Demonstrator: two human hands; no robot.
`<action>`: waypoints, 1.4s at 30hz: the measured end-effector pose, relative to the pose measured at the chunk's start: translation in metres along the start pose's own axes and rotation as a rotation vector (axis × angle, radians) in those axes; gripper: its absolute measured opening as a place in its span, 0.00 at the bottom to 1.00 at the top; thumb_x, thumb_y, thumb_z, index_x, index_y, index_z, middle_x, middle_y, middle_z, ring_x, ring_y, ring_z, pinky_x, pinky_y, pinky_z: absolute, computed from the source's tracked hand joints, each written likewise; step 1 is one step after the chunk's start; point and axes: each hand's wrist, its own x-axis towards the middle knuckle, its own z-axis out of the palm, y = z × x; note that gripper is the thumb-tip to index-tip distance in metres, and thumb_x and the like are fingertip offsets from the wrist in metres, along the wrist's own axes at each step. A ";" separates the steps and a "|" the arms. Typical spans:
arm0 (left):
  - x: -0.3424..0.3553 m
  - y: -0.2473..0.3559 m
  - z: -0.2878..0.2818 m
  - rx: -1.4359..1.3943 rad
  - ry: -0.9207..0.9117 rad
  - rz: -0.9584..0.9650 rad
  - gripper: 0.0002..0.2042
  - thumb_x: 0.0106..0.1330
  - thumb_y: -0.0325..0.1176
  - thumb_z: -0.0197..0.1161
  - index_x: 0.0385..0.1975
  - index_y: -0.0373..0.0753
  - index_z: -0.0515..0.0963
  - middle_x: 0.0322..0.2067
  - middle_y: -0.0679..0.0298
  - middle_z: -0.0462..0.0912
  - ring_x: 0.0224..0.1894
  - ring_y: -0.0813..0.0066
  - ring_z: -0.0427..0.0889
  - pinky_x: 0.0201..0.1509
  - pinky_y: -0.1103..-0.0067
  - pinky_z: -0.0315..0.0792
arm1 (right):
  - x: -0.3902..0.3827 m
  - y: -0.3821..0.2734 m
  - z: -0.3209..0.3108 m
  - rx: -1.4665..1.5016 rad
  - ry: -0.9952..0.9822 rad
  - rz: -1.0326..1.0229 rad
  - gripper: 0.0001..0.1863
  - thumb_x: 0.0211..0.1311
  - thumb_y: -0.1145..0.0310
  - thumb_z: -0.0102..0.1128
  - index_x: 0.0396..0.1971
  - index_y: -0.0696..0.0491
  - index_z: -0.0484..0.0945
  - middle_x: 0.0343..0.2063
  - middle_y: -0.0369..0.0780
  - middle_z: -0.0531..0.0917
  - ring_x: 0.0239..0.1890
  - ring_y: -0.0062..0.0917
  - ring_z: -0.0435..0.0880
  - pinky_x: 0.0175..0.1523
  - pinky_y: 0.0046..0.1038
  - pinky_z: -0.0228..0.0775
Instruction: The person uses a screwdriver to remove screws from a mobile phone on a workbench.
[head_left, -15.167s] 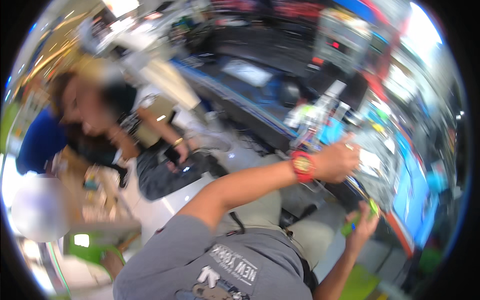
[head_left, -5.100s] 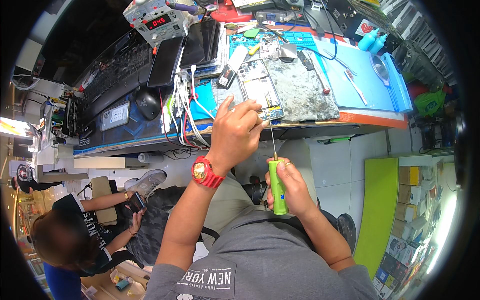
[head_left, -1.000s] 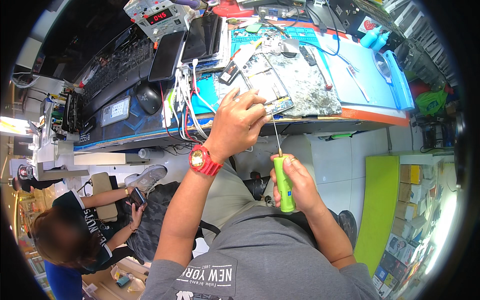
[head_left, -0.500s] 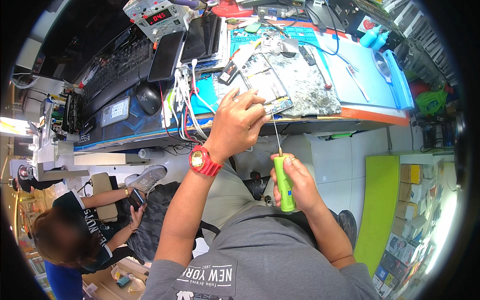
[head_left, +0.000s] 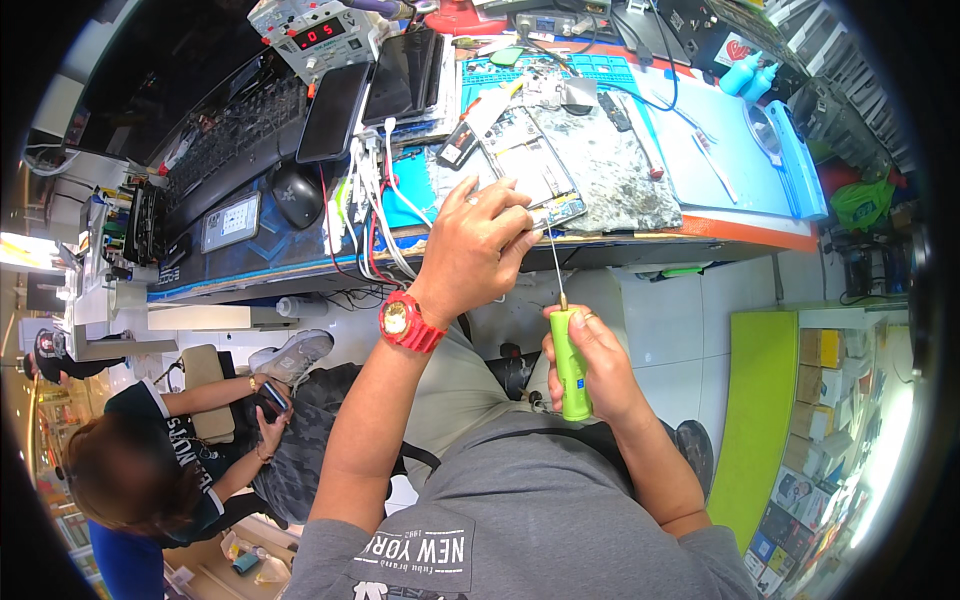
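An opened phone [head_left: 535, 168] with its inside bared lies slanted across the bench's near edge. My left hand [head_left: 478, 235], with a red watch at its wrist, holds the phone's near end between curled fingers and thumb. In my right hand [head_left: 598, 365] is a green-handled screwdriver [head_left: 572, 375], its thin metal shaft pointing up and away from me. The shaft's tip meets the phone's near edge, just right of my left fingertips. What lies under the left fingers is hidden.
Behind the phone are a stained grey mat [head_left: 625, 190] and a blue work mat [head_left: 600, 68]. White cables [head_left: 372, 200], a mouse [head_left: 295, 195] and a power supply [head_left: 318, 42] stand to the left. A seated person [head_left: 150, 450] holds a phone at lower left.
The screwdriver's tip and handle have shifted very slightly to the right. My left hand stays on the phone. The power supply's red display reads differently.
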 end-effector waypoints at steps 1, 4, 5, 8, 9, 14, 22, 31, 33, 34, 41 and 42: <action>0.000 0.000 0.000 -0.001 -0.001 -0.003 0.05 0.63 0.30 0.73 0.34 0.40 0.83 0.46 0.60 0.88 0.62 0.53 0.83 0.70 0.49 0.66 | 0.000 0.000 0.000 0.001 0.001 -0.003 0.24 0.85 0.50 0.41 0.62 0.56 0.67 0.34 0.41 0.77 0.18 0.26 0.81 0.21 0.30 0.79; 0.000 0.000 0.000 -0.007 0.006 -0.008 0.05 0.63 0.30 0.73 0.34 0.41 0.83 0.47 0.61 0.88 0.63 0.54 0.83 0.71 0.48 0.65 | 0.000 -0.001 -0.001 0.006 0.004 -0.010 0.24 0.85 0.50 0.41 0.62 0.57 0.68 0.34 0.41 0.77 0.18 0.26 0.81 0.21 0.30 0.78; -0.001 0.001 0.001 -0.009 0.009 -0.008 0.05 0.63 0.31 0.73 0.35 0.41 0.83 0.47 0.61 0.88 0.63 0.54 0.83 0.71 0.48 0.65 | 0.001 0.000 -0.001 0.011 0.005 -0.011 0.24 0.85 0.50 0.41 0.62 0.57 0.68 0.34 0.41 0.77 0.18 0.26 0.80 0.20 0.30 0.78; -0.001 0.001 0.001 -0.011 0.013 -0.015 0.05 0.62 0.31 0.73 0.34 0.41 0.83 0.47 0.60 0.88 0.63 0.54 0.83 0.71 0.47 0.65 | 0.001 -0.002 0.000 0.013 0.012 -0.008 0.24 0.85 0.50 0.41 0.62 0.57 0.68 0.35 0.41 0.77 0.18 0.25 0.80 0.20 0.30 0.78; -0.001 0.001 0.001 -0.014 0.008 -0.016 0.05 0.62 0.31 0.73 0.35 0.41 0.83 0.47 0.60 0.88 0.63 0.54 0.83 0.71 0.47 0.65 | 0.001 -0.002 0.000 0.013 0.015 -0.007 0.24 0.85 0.50 0.41 0.62 0.57 0.68 0.35 0.41 0.77 0.18 0.25 0.80 0.20 0.30 0.78; -0.001 0.001 -0.001 -0.023 -0.003 -0.030 0.07 0.63 0.31 0.73 0.37 0.40 0.81 0.48 0.59 0.88 0.63 0.53 0.83 0.72 0.48 0.65 | 0.000 -0.003 -0.003 -0.016 0.029 -0.034 0.24 0.84 0.49 0.44 0.61 0.55 0.67 0.35 0.40 0.77 0.18 0.23 0.80 0.22 0.28 0.77; -0.002 -0.005 -0.003 -0.070 -0.030 -0.025 0.08 0.62 0.28 0.73 0.37 0.39 0.81 0.50 0.60 0.88 0.64 0.55 0.82 0.73 0.50 0.64 | -0.002 -0.002 0.006 -0.144 -0.011 -0.012 0.25 0.85 0.49 0.41 0.62 0.55 0.66 0.34 0.40 0.76 0.19 0.23 0.80 0.23 0.28 0.77; -0.002 -0.007 -0.006 -0.067 -0.064 -0.005 0.06 0.62 0.26 0.73 0.35 0.39 0.83 0.50 0.61 0.88 0.66 0.57 0.81 0.74 0.52 0.64 | -0.002 -0.003 0.007 -0.044 -0.061 0.055 0.25 0.83 0.46 0.46 0.61 0.54 0.66 0.36 0.40 0.77 0.20 0.23 0.81 0.23 0.29 0.78; -0.002 -0.006 -0.007 -0.066 -0.066 0.000 0.06 0.61 0.26 0.73 0.35 0.39 0.83 0.51 0.60 0.87 0.66 0.57 0.81 0.74 0.52 0.64 | -0.002 -0.003 0.007 -0.041 -0.064 0.063 0.25 0.83 0.46 0.46 0.61 0.53 0.66 0.36 0.40 0.77 0.20 0.23 0.81 0.23 0.29 0.78; -0.002 -0.006 -0.007 -0.069 -0.067 0.001 0.06 0.61 0.26 0.73 0.35 0.39 0.83 0.51 0.60 0.87 0.66 0.57 0.81 0.74 0.52 0.64 | -0.002 -0.003 0.007 -0.038 -0.063 0.065 0.26 0.83 0.46 0.46 0.61 0.53 0.66 0.36 0.40 0.77 0.20 0.23 0.81 0.23 0.29 0.78; -0.002 -0.008 -0.006 -0.070 -0.066 0.008 0.06 0.61 0.26 0.73 0.36 0.39 0.83 0.51 0.60 0.88 0.66 0.57 0.81 0.74 0.52 0.65 | -0.002 -0.002 0.008 -0.021 -0.060 0.062 0.26 0.82 0.45 0.46 0.61 0.54 0.66 0.36 0.40 0.76 0.20 0.23 0.81 0.23 0.29 0.78; -0.002 -0.008 -0.006 -0.070 -0.064 0.008 0.06 0.61 0.26 0.73 0.36 0.38 0.83 0.51 0.60 0.88 0.66 0.57 0.81 0.74 0.52 0.65 | -0.002 -0.002 0.008 -0.026 -0.060 0.058 0.26 0.82 0.45 0.46 0.61 0.54 0.66 0.36 0.40 0.76 0.20 0.23 0.81 0.23 0.29 0.78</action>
